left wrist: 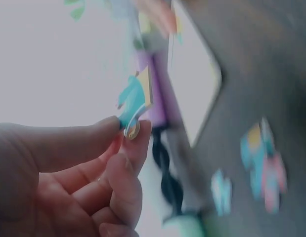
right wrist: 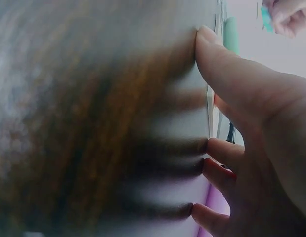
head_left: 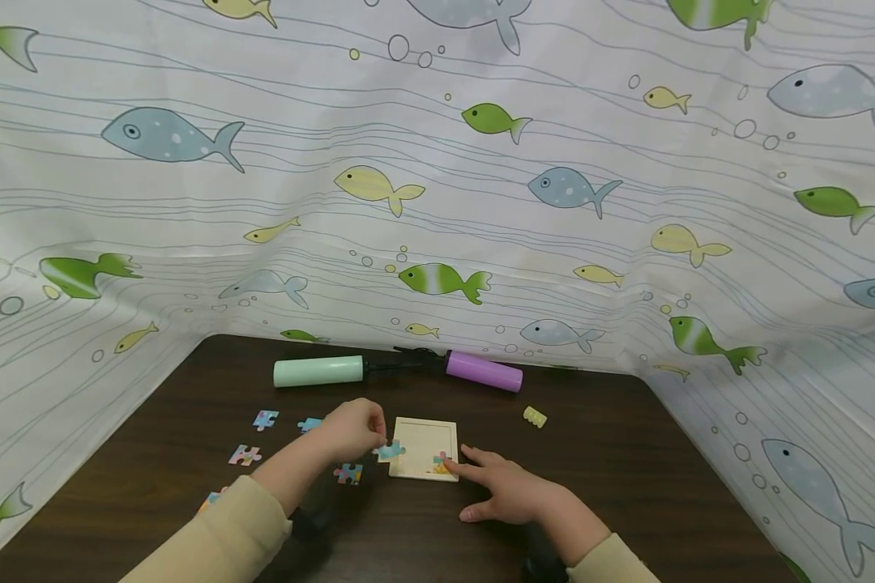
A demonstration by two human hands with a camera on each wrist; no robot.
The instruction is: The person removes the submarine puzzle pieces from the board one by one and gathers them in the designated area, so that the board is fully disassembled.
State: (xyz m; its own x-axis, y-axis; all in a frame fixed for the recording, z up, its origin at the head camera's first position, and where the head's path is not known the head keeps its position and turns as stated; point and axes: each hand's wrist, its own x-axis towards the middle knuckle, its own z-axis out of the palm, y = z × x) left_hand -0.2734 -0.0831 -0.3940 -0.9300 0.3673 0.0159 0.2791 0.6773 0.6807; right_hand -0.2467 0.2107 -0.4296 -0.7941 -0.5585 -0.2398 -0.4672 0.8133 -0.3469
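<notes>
My left hand [head_left: 352, 429] pinches a blue jigsaw piece [head_left: 390, 451] between thumb and fingertip, above the left edge of a pale wooden puzzle board [head_left: 417, 433]. In the left wrist view, this held piece [left wrist: 135, 96] is tilted and shows a yellow edge. At the board's lower right corner lie assembled-looking colourful pieces [head_left: 441, 466], partly hidden by a finger of my right hand [head_left: 506, 488]. That hand is spread beside the board; in the right wrist view its thumb and several fingertips rest on the table.
Loose jigsaw pieces lie left of the board, including one [head_left: 348, 474] near my left wrist and others [head_left: 266, 419] farther out. Behind stand a mint-green cylinder [head_left: 319, 372] and a purple cylinder [head_left: 484, 372], both lying down. A small yellow block [head_left: 535, 416] sits right. Fish-patterned cloth surrounds the dark table.
</notes>
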